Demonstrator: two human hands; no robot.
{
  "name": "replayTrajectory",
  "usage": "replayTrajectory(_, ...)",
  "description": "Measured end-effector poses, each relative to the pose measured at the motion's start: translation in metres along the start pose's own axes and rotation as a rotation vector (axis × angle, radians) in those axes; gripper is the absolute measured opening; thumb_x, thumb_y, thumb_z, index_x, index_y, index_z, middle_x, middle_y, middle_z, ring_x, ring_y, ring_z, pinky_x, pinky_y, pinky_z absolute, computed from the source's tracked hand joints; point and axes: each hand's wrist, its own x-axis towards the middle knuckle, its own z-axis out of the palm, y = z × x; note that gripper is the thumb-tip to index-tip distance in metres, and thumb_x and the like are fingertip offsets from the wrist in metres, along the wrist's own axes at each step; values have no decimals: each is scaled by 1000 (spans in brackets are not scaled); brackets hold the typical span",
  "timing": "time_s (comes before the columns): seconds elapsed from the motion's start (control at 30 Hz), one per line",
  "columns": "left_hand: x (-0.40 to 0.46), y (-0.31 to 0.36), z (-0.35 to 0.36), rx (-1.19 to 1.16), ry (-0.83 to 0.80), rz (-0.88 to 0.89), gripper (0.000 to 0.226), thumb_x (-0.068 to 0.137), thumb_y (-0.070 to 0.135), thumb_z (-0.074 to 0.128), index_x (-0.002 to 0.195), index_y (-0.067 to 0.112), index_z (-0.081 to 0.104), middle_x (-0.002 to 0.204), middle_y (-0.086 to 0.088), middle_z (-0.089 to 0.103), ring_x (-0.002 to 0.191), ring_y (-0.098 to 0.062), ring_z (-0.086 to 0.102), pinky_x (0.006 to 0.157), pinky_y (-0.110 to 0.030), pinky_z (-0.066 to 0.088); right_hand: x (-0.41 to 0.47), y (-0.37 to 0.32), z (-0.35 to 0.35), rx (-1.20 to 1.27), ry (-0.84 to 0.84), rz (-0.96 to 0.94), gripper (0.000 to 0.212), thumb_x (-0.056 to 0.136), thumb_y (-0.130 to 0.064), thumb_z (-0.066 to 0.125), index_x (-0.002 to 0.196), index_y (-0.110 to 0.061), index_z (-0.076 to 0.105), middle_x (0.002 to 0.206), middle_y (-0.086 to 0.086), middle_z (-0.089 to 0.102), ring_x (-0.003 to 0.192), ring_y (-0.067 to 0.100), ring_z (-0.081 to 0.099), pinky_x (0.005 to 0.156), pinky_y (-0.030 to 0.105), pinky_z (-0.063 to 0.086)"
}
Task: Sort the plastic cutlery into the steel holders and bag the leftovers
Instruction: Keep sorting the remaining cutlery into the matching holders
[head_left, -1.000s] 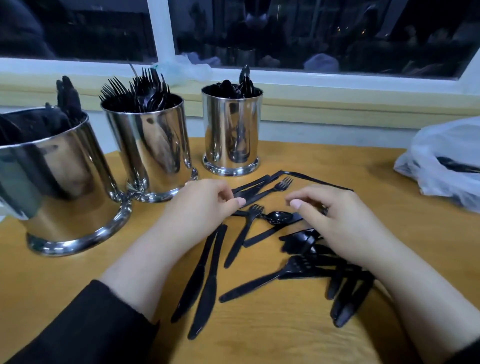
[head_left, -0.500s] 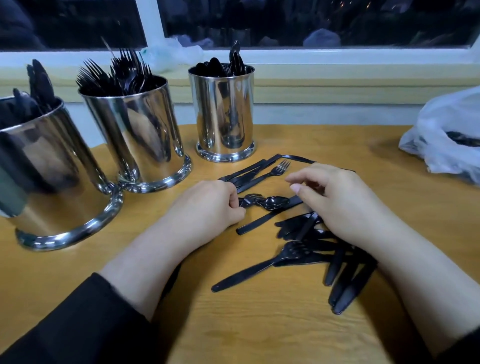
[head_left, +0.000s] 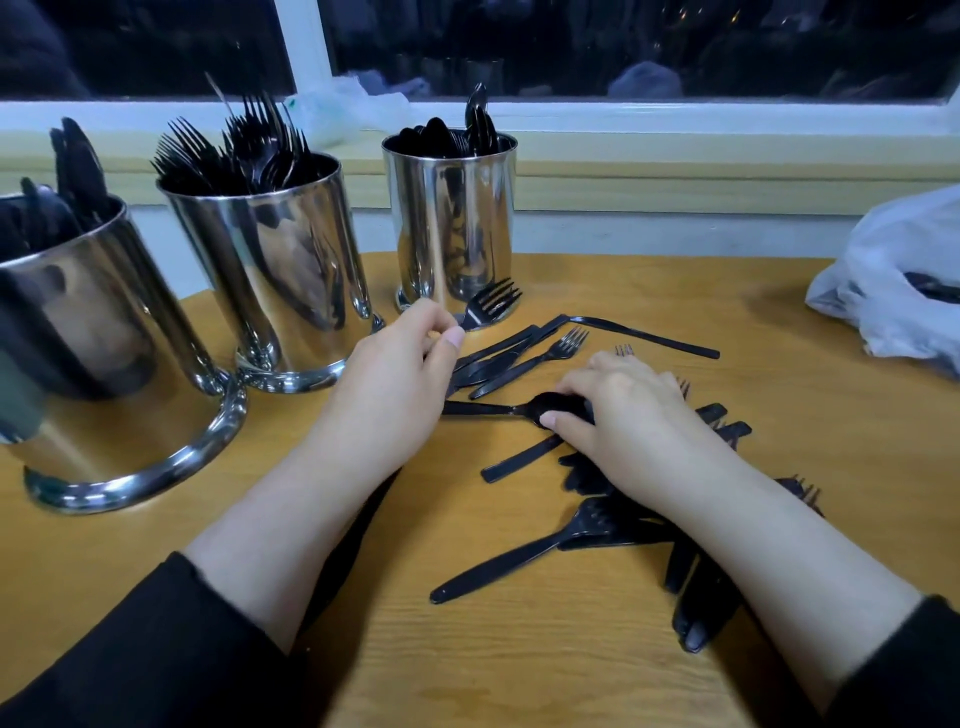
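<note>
At the wooden table (head_left: 623, 649), we are now lifting our left hand (head_left: 395, 384), fingers pinching a black fork (head_left: 491, 306) raised before the far steel holder (head_left: 452, 218), while our right hand (head_left: 618, 410) is pressing curled fingers onto a glossy spoon (head_left: 545, 408).

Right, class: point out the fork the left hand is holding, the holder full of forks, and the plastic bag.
Fork (head_left: 491, 306), head view, on its tines.
Fork holder (head_left: 280, 270), head view, on its steel wall.
Plastic bag (head_left: 883, 270), head view, on its crumpled side.
</note>
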Motion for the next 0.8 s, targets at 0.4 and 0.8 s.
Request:
replayTrajectory(0.4,-1,-1,2,-70,-136,29,27,106,41,48,84,26,56,64,8,62,62,-15,59,72,-45,57,-4,-6,-17,586,374,44,12,98,-30,63,91,-34,72,79,-26,63,72,-3,57,60,10,40)
replayTrajectory(0.8,9,-10,-23,-466,140,-122,33,107,38,44,92,18,65,53,12,41,45,-5,33,47,-20,28,80,-42,-102,820,744,-33,18,103,-12,54,101,-25,67,82,-7,68,69,3,64,65,22,51)
